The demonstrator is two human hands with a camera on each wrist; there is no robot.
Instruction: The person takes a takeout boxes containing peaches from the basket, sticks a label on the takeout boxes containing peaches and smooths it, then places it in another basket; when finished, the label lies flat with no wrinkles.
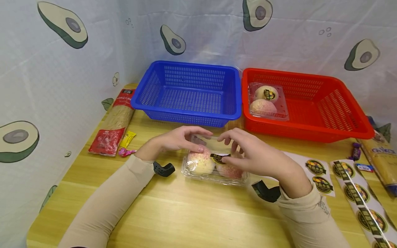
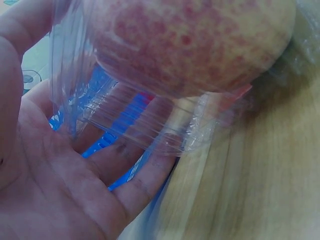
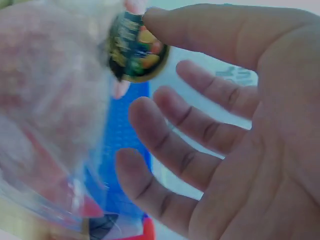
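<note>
A clear plastic box with two pink-and-yellow peaches sits on the table between my hands. My left hand rests at its left side, thumb over the lid and fingers reaching along the far side. In the left wrist view those fingers look extended, partly seen through the plastic. Over the lid, my right hand has its thumb tip at a round black-and-gold label. The other right fingers hang loosely bent, apart from that thumb.
Behind stand a blue basket and a red basket holding another labelled box of peaches. Label sheets lie at right beside a noodle bag. At left are a red-ended noodle bag and small candies.
</note>
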